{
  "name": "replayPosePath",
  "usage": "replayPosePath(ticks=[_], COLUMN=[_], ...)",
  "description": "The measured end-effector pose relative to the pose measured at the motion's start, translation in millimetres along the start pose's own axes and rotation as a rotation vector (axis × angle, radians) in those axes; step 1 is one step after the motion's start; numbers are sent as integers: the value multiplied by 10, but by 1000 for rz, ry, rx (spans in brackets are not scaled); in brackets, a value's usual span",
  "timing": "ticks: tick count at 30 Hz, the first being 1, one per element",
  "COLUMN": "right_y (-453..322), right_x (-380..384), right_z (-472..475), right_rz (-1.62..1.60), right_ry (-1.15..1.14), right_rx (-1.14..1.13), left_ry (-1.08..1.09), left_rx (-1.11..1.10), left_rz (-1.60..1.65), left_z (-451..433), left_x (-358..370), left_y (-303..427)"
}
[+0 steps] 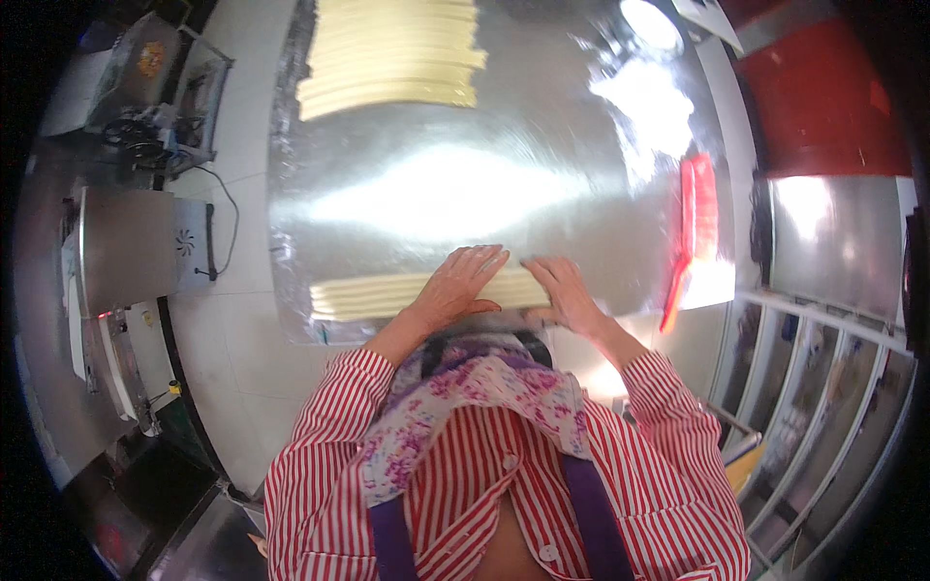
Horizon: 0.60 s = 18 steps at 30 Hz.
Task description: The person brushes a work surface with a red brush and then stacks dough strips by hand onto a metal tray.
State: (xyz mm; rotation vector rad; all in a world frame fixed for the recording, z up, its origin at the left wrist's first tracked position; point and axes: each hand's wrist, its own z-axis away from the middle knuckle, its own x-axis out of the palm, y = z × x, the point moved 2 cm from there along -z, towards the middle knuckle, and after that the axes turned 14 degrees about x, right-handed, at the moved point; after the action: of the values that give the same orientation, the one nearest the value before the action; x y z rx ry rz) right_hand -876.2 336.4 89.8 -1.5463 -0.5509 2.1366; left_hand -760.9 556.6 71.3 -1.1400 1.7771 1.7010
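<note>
Several long, pale yellow dough strips (367,294) lie side by side along the near edge of the metal-topped table (407,127). My left hand (461,279) rests over the middle of these strips, palm down, its thumb spread from the fingers. Over their right end is my right hand (563,287), also palm down with the thumb apart. Neither hand appears to grip anything; the dough under the palms is hidden. At the far left of the table a larger batch of similar strips (392,54) sits in close rows.
A red plastic-looking item (699,210) lies along the table's right edge, its lower tip past the edge. Bright lamp reflections wash out parts of the tabletop. On the left stands metal equipment (127,247) with a cable on the floor. Right is a barred metal rack (814,392).
</note>
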Motion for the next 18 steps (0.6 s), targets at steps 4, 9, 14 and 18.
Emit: replayPosePath(ticks=[4, 9, 14, 18], right_y=[-292, -414, -387, -712], right_x=[-413, -605, -463, -505], right_z=[-477, -2128, -2993, -3109], right_rz=[66, -258, -303, -424], right_ry=[154, 483, 557, 623], right_rx=[107, 395, 792, 887], left_ry=[419, 717, 584, 915], left_rx=[-447, -773, -898, -935], left_rz=[-63, -250, -305, -138], left_z=[620, 1150, 900, 646], left_x=[-884, -1930, -2140, -2015], left_y=[-854, -2168, -2839, -2928])
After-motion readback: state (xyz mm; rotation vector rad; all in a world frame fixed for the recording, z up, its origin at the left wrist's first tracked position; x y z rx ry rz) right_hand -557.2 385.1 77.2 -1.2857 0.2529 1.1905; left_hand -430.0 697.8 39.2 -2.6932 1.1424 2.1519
